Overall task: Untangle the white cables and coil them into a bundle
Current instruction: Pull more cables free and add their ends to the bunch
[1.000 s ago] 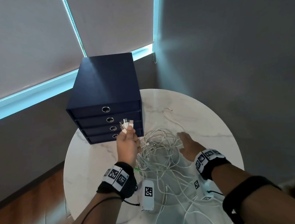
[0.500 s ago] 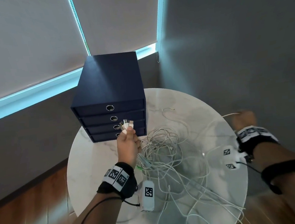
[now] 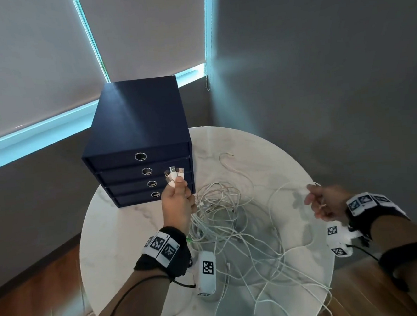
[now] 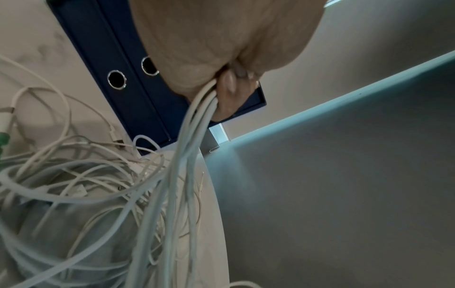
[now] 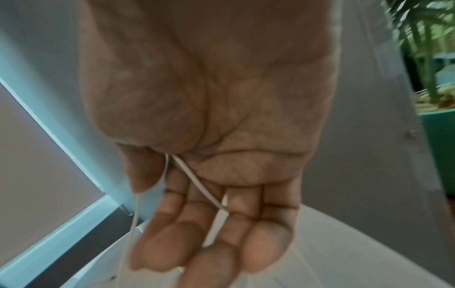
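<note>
A tangle of white cables (image 3: pixel 222 214) lies in the middle of a round white marble table (image 3: pixel 124 239). My left hand (image 3: pixel 178 200) is raised over the pile's left side. It grips several cable ends, whose USB plugs (image 3: pixel 175 175) stick up above the fist. In the left wrist view those strands (image 4: pixel 194 124) hang from the curled fingers (image 4: pixel 229 81) down into the tangle (image 4: pixel 74 175). My right hand (image 3: pixel 323 203) hovers at the table's right edge. Its thumb pinches one thin white cable (image 5: pixel 197 183), which trails left toward the pile.
A dark blue drawer box (image 3: pixel 137 123) with ring pulls stands at the table's back left, just behind my left hand. Grey walls close in behind and to the right. Cable loops spill over the table's near right edge (image 3: pixel 301 300). A potted plant (image 5: pixel 433 78) stands off to the right.
My right hand left the pile and pulled one strand out past the table's right edge, then came slightly back and lower. My left hand kept still, holding the plug ends.
</note>
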{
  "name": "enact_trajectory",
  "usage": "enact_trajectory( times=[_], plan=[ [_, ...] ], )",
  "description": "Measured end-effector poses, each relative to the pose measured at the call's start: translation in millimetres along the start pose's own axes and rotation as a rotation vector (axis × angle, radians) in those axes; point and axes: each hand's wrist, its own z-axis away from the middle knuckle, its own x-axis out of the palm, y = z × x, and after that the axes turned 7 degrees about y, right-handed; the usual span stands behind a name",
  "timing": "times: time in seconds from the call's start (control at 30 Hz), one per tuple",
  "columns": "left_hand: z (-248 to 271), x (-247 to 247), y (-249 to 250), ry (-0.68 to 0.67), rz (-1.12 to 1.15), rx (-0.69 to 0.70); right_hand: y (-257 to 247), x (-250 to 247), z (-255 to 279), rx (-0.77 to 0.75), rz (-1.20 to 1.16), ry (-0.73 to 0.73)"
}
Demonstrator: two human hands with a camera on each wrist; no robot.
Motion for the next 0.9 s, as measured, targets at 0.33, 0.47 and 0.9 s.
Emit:
enact_trajectory(
  times=[0.33,0.47,0.9],
  plan=[
    [0,2,-2,0.006,-0.044,-0.005,-66,-17,6,-0.308,-0.691,0.305],
    [4,5,3,-0.013,0.021,-0.023,-49,-34,-13,-0.127,-0.346,0.465],
    [16,73,37,-0.195,0.304,-0.125,-60,148,124,-0.680,0.143,-0.617]
  ],
)
